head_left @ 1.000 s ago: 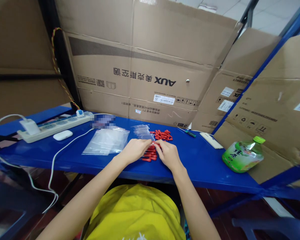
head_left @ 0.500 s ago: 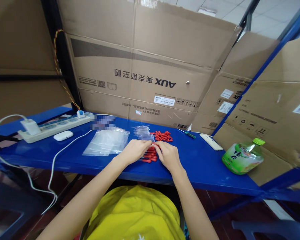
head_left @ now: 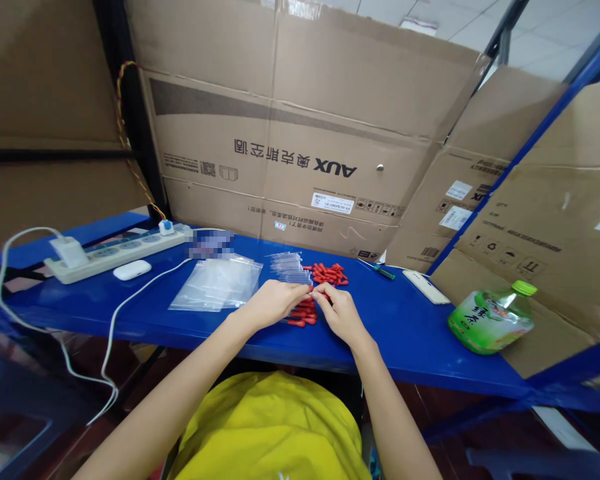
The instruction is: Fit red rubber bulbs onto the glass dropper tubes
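Observation:
My left hand (head_left: 273,301) and my right hand (head_left: 336,308) meet over the blue table (head_left: 410,333), fingertips pinched together on a small piece I cannot make out. Right under them lies a small heap of red-tipped pieces (head_left: 303,313). A second heap of loose red caps (head_left: 330,273) lies just behind. Clear thin tubes (head_left: 287,265) are bunched to the left of that heap. A stack of clear plastic bags (head_left: 217,283) lies to the left of my left hand.
A white power strip (head_left: 115,252) with a charger and white cable, and a white earbud case (head_left: 133,270), sit at the far left. A small green screwdriver (head_left: 381,271), a phone (head_left: 426,286) and a green drink bottle (head_left: 490,317) are on the right. Cardboard boxes (head_left: 300,133) wall the back.
Both hands have lifted slightly off the red heap and their fingertips now pinch together in front of it. The view has shifted a little.

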Motion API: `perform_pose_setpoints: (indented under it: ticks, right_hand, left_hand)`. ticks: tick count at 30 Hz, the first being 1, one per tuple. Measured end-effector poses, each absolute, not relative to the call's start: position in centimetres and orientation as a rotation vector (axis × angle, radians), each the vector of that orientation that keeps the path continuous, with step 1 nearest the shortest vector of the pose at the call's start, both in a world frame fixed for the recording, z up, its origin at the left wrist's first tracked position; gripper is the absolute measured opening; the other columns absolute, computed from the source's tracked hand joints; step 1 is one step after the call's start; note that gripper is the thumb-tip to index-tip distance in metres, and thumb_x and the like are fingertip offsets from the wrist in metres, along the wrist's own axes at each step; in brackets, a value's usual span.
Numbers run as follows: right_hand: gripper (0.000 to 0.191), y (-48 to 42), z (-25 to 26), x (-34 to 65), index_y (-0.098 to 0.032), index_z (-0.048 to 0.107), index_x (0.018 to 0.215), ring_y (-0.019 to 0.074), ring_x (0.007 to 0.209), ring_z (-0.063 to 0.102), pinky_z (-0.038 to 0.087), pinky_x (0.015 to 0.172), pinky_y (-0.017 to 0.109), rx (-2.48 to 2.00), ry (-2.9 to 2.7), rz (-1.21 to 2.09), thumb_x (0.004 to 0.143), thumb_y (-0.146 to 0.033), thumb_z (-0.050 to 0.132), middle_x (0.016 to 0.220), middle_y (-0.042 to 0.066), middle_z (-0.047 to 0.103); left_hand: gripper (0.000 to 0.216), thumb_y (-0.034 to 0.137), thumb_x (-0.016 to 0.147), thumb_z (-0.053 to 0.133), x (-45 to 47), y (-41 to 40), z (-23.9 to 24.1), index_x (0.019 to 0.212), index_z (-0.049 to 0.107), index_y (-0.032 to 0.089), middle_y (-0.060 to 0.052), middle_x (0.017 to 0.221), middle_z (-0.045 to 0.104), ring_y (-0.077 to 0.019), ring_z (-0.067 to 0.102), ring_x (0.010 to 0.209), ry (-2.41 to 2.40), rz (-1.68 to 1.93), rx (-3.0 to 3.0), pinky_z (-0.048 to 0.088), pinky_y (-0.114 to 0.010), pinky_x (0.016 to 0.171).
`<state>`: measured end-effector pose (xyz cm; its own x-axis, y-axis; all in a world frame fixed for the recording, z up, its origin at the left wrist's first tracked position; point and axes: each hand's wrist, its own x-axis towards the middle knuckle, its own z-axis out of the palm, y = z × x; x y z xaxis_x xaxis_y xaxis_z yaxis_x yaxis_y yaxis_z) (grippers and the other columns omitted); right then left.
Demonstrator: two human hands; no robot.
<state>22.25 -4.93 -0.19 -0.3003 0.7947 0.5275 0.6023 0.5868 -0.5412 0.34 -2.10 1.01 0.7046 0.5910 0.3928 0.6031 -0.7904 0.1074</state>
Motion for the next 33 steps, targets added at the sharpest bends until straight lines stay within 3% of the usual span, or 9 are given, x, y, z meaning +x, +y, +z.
perform_pose_setpoints:
  ticks: [6, 12, 19, 28, 33]
  right_hand:
    - [0.033, -5.17, 0.35, 22.38, -0.021, 0.069, 0.088, 0.0167, 0.065, 0.061, 0.043, 0.065, 0.027, -1.069, -2.027, 0.475, 0.107, -0.042, 0.052, 0.073, 0.000, 0.070]
    - [0.033, -5.08, 0.24, 21.94, -0.021, 0.068, 0.087, 0.0147, 0.060, 0.054, 0.039, 0.063, 0.027, -1.099, -1.922, 0.413, 0.106, -0.044, 0.053, 0.070, -0.001, 0.066]
    - [0.027, -4.96, 0.27, 21.54, -0.022, 0.065, 0.092, 0.0133, 0.055, 0.046, 0.037, 0.059, 0.027, -1.094, -1.834, 0.386, 0.102, -0.046, 0.059, 0.066, -0.004, 0.058]
    - [0.021, -5.26, -0.07, 21.64, -0.022, 0.063, 0.111, 0.0171, 0.072, 0.064, 0.049, 0.071, 0.029, -1.023, -1.867, 0.410, 0.108, -0.037, 0.049, 0.090, 0.003, 0.073]
    - [0.018, -4.98, -0.35, 21.69, -0.022, 0.066, 0.110, 0.0204, 0.086, 0.073, 0.055, 0.078, 0.030, -0.942, -1.811, 0.398, 0.106, -0.037, 0.056, 0.099, 0.006, 0.078]
  left_hand:
    - [0.031, 0.033, 0.113, 0.039, 0.46, -2.12, 0.61, 0.100, 0.064, 0.021, -0.003, 0.091, 0.074, -0.0152, 0.069, 0.074, -0.909, -0.686, -2.923, 0.040, -0.025, 0.064]
    - [0.033, 0.032, 0.114, 0.037, 0.96, -2.21, 0.53, 0.099, 0.063, 0.020, -0.004, 0.092, 0.074, -0.0162, 0.069, 0.078, -0.972, -0.732, -2.819, 0.038, -0.026, 0.062]
    - [0.031, 0.037, 0.114, 0.039, 0.68, -2.26, 0.85, 0.109, 0.066, 0.022, -0.003, 0.106, 0.076, -0.0174, 0.073, 0.093, -1.045, -0.888, -2.801, 0.045, -0.025, 0.075]
    - [0.038, 0.036, 0.115, 0.031, 0.73, -2.58, 1.23, 0.111, 0.065, 0.021, -0.005, 0.107, 0.077, -0.0185, 0.073, 0.094, -1.047, -0.971, -2.858, 0.048, -0.027, 0.081]
    - [0.035, 0.036, 0.115, 0.033, 0.68, -2.12, 0.74, 0.108, 0.064, 0.020, -0.005, 0.099, 0.076, -0.0188, 0.072, 0.088, -0.994, -1.054, -2.835, 0.045, -0.027, 0.075]
